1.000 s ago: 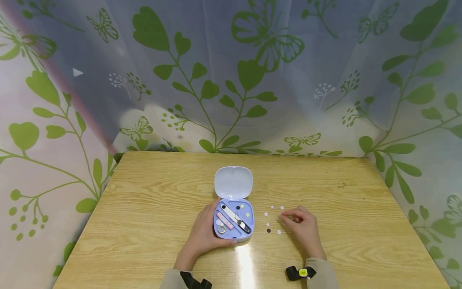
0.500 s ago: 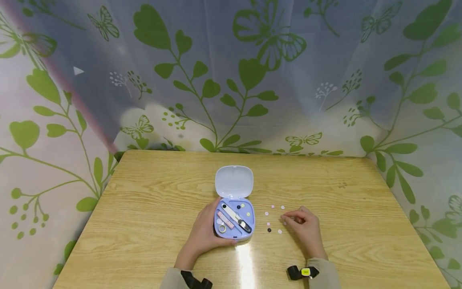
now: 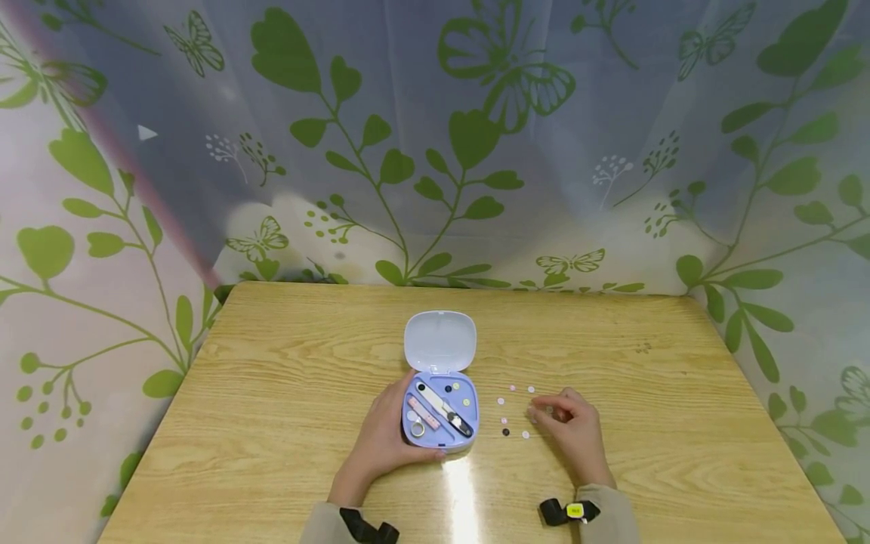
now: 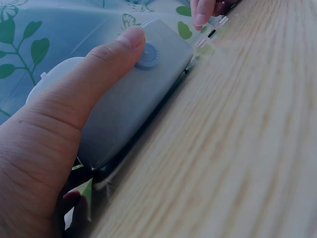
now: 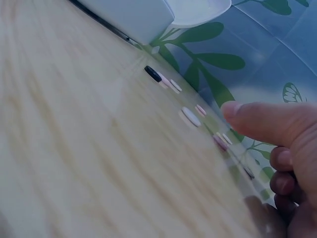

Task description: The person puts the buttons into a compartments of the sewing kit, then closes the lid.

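Head view: the blue box (image 3: 459, 447) stands on the counter (image 3: 306, 355) with its lid (image 3: 440, 341) raised, its left side gripped by the left hand (image 3: 387, 432). Progress is judged partial: one black button (image 3: 448, 389) and two yellow buttons (image 3: 466, 403) are contained in the right compartment, while six loose buttons (image 3: 506, 432) (one black, five white or pinkish) are left outside. One pink tape (image 3: 424, 415), one ring (image 3: 418, 435), one pale disc (image 3: 411, 416) and one black-and-white tool (image 3: 435, 400) are also held within. Left wrist view: the left thumb (image 4: 106, 62) is pressed against the front wall. Right wrist view: the right hand (image 5: 292, 144) is seen beside the loose buttons, lower fingers curled; whether a button is pinched cannot be told.
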A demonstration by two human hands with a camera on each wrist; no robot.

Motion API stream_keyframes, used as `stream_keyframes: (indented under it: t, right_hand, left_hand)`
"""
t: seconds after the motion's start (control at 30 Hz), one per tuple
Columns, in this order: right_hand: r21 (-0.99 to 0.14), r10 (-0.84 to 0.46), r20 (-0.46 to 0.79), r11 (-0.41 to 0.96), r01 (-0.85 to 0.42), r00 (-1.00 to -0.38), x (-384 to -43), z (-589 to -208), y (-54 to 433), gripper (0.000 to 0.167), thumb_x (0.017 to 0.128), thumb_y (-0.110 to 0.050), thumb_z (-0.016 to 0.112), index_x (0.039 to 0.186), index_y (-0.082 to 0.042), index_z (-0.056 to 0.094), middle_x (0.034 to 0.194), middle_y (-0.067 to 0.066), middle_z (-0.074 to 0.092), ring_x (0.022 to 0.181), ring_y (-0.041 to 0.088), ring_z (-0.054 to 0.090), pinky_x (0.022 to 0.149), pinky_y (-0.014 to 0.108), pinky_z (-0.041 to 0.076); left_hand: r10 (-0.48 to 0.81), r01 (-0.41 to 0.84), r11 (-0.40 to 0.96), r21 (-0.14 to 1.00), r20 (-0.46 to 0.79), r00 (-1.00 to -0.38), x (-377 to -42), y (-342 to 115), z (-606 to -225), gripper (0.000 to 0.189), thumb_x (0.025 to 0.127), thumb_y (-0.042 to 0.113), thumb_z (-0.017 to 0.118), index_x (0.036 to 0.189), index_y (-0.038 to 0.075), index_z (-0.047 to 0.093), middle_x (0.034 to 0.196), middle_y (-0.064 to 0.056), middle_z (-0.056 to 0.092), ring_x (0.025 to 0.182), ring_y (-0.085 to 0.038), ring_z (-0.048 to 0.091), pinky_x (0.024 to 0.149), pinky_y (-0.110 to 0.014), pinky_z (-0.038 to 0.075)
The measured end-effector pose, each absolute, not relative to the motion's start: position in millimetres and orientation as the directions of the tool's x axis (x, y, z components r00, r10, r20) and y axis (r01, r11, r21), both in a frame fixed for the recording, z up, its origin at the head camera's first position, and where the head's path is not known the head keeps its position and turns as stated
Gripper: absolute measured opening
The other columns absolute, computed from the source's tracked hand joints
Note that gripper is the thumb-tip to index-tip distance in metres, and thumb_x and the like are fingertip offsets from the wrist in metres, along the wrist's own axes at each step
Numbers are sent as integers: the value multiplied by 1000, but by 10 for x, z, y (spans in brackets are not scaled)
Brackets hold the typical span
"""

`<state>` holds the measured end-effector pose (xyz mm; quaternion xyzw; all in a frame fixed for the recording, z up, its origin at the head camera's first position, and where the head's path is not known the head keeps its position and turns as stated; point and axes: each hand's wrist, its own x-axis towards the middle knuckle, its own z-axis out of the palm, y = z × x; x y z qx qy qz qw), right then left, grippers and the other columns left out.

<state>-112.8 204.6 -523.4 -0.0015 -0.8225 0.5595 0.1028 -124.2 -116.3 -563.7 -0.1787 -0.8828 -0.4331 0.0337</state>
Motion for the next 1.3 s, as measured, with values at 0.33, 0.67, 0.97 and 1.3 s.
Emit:
stream_keyframes:
  t: [0.33, 0.67, 0.97, 1.3]
  right_hand:
    - [-898, 94, 150, 429, -96, -984, -1220, -5515, 2191, 16, 76, -5, 85, 91, -6, 79, 70, 14, 41, 65, 12, 35, 56, 23, 33]
    - [-835, 94, 254, 524, -169, -963, -1255, -5584, 2188, 11, 75, -6, 86, 82, -12, 79, 65, 4, 42, 60, 11, 37, 53, 23, 33]
    - [-839, 101, 243, 520, -157, -965, -1245, -5576, 2176, 12, 75, -6, 86, 81, -15, 79, 65, -1, 43, 59, 12, 38, 53, 23, 34]
    - [-841, 119, 232, 524, -137, -966, -1248, -5570, 2161, 13, 76, -7, 86, 80, -17, 79, 64, -1, 44, 59, 12, 39, 52, 23, 34]
  left_hand:
    - [285, 352, 562, 748, 224, -932, -1235, -1154, -5624, 135, 52, 66, 89, 159, 23, 20, 150, -2, 43, 138, -23, 39, 116, -50, 26]
    - [287, 340, 566, 751, 207, -935, -1233, -1153, -5611, 136, 51, 60, 92, 160, 24, 19, 151, -2, 43, 139, -24, 38, 116, -50, 24]
    - [288, 345, 569, 746, 213, -934, -1236, -1155, -5645, 136, 51, 65, 90, 160, 26, 18, 150, -1, 43, 138, -22, 38, 116, -49, 25]
    - [286, 345, 568, 747, 214, -934, -1229, -1153, -5635, 136, 51, 63, 91, 160, 25, 18, 150, -2, 44, 138, -23, 38, 116, -49, 25]
